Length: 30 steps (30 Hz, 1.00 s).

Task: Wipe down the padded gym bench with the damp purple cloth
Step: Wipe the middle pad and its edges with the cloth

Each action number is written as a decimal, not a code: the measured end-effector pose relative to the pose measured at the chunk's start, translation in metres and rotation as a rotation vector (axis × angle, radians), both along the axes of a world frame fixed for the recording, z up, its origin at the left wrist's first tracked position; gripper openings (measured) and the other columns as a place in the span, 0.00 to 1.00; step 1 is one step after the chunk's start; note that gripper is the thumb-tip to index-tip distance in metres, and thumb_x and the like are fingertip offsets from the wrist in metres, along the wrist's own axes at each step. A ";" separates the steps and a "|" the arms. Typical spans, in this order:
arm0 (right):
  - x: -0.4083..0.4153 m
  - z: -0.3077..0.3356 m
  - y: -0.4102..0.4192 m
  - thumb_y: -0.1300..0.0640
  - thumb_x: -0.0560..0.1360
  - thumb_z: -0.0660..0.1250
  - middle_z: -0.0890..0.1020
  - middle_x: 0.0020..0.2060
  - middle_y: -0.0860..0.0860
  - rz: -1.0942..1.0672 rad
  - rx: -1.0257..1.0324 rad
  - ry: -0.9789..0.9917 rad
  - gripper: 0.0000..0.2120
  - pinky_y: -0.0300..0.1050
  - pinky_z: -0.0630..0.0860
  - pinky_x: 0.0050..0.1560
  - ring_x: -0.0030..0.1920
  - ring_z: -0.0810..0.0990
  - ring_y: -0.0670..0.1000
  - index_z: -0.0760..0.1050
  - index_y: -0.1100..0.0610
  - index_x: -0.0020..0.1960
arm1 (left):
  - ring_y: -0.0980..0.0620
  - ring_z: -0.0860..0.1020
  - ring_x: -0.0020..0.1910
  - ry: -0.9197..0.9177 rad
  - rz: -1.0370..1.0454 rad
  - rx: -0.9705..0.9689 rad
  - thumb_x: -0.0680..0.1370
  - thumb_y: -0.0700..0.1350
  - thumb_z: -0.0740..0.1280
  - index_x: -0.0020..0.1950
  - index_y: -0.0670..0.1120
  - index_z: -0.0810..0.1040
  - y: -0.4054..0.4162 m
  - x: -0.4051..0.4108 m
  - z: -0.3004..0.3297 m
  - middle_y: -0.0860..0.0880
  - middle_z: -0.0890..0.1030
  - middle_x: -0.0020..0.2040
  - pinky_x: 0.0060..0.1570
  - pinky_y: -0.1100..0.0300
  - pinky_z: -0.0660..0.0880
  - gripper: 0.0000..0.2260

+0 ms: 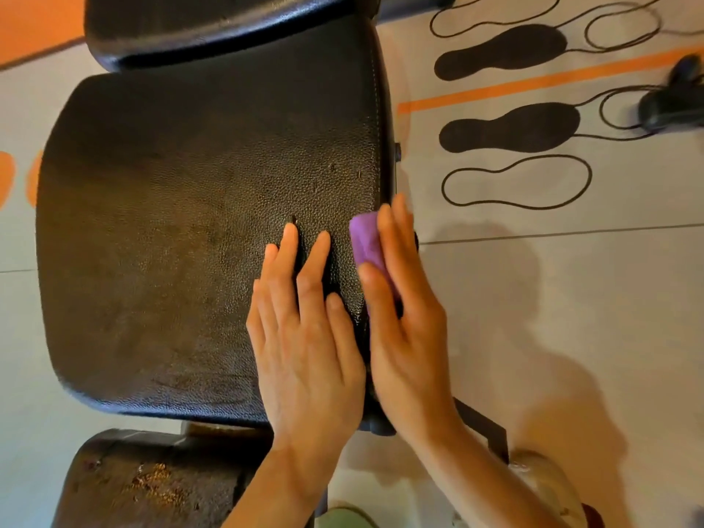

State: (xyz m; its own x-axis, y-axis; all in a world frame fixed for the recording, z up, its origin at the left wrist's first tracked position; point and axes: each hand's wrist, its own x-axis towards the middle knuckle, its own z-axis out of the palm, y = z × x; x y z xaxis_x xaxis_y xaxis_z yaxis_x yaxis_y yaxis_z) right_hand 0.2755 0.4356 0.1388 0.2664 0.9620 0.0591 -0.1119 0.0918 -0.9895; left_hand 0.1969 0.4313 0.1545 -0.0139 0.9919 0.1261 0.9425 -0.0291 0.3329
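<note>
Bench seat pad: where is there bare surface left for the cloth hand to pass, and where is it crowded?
The bench seat pad is bare across its left and middle, from the left hand out to the pad's left edge and up to the upper pad. The right edge is crowded: the right hand presses the purple cloth beside the left hand.

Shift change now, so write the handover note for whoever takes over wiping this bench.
Left hand: flat, fingers straight, resting on the black bench pad, holding nothing.
Right hand: pressing the purple cloth against the pad's right edge.
Done: cannot tell which areas have been wiped.
Left: the broad top to the left, the upper pad, and the worn pad below.
</note>
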 end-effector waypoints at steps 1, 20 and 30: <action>0.007 -0.004 0.015 0.60 0.82 0.56 0.61 0.76 0.50 0.007 -0.009 -0.001 0.23 0.34 0.60 0.73 0.76 0.59 0.43 0.57 0.56 0.76 | 0.52 0.54 0.80 0.001 -0.001 0.001 0.83 0.47 0.49 0.78 0.52 0.60 0.000 0.000 0.000 0.52 0.57 0.80 0.75 0.46 0.59 0.22; -0.024 -0.002 -0.012 0.56 0.84 0.53 0.67 0.72 0.45 -0.150 -0.270 0.109 0.21 0.17 0.59 0.60 0.67 0.64 0.29 0.58 0.56 0.76 | 0.56 0.43 0.81 0.052 -0.198 -0.251 0.84 0.54 0.46 0.80 0.60 0.50 -0.060 -0.062 0.019 0.57 0.45 0.81 0.76 0.54 0.49 0.23; -0.051 -0.004 -0.059 0.59 0.83 0.54 0.59 0.77 0.51 -0.155 -0.165 0.007 0.23 0.30 0.56 0.72 0.76 0.56 0.43 0.53 0.56 0.76 | 0.54 0.43 0.81 0.016 -0.171 -0.245 0.84 0.55 0.47 0.80 0.60 0.50 -0.061 -0.061 0.017 0.55 0.46 0.82 0.77 0.54 0.46 0.23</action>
